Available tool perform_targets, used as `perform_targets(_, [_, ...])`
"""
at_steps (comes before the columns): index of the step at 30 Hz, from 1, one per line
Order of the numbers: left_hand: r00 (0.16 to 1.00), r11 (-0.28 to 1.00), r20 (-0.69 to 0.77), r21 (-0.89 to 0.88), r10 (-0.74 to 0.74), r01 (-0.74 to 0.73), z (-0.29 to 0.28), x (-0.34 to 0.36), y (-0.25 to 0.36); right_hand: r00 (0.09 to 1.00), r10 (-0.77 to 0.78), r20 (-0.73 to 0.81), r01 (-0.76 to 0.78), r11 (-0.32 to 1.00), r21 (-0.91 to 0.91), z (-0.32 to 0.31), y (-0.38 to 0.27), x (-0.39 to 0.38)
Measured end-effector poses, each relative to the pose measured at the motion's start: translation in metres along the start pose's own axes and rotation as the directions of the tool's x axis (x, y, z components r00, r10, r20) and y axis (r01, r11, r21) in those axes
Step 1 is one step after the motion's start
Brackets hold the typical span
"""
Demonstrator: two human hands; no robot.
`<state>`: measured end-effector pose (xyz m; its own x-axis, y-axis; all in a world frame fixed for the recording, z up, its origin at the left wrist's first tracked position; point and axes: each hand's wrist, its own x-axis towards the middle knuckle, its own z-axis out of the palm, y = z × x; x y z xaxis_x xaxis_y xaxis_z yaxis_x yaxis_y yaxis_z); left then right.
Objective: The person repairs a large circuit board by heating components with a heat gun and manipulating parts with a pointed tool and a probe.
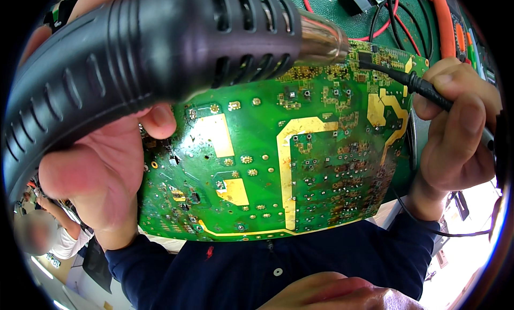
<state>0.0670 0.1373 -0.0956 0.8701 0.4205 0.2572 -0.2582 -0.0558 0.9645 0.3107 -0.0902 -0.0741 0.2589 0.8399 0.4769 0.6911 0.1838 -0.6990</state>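
Observation:
A green circuit board (257,165) with gold copper areas fills the middle. Across the upper left arches a black hot-air tool (160,48), its metal nozzle (324,40) at the board’s top edge. My left hand (99,171) is behind the tool’s handle, fingers curled, one fingertip over the board’s left part; what it grips is partly hidden. My right hand (455,117) pinches a black probe (415,84), whose tip reaches a black chip near the nozzle. Some skin at the top left and bottom edge is too cropped to identify.
A green mat (321,5) carries red and black cables and a small black block (360,1). Orange-handled tools (447,26) lie at the top right. A dark cable hangs at the right. A co-worker in a white top (69,238) is at the far left.

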Motion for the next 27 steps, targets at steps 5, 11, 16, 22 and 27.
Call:
perform_targets(5, [0.997, 0.999, -0.060, 0.036, 0.042, -0.040, 0.003, -0.003, 0.002, 1.000, -0.002, -0.015, 0.002, 1.000, 0.018, 0.001, 0.001, 0.001])
perform_targets(11, [0.992, 0.998, -0.114, 0.015, 0.059, -0.057, 0.011, -0.008, -0.001, 1.000, 0.001, -0.020, 0.000, 1.000, 0.006, 0.002, 0.000, 0.001])
perform_targets(16, [0.961, 0.991, -0.261, 0.122, 0.085, -0.055, 0.025, -0.017, 0.004, 1.000, -0.017, -0.012, 0.017, 1.000, 0.009, 0.000, 0.002, 0.001])
perform_targets(22, [0.946, 0.976, -0.287, 0.192, 0.152, -0.098, 0.036, -0.026, 0.009, 1.000, -0.020, 0.005, 0.020, 0.999, 0.033, 0.006, 0.001, 0.005])
perform_targets(27, [0.944, 0.971, -0.241, 0.137, 0.226, -0.198, 0.045, -0.016, 0.020, 0.998, -0.066, -0.009, 0.065, 0.996, -0.060, -0.004, -0.004, 0.010])
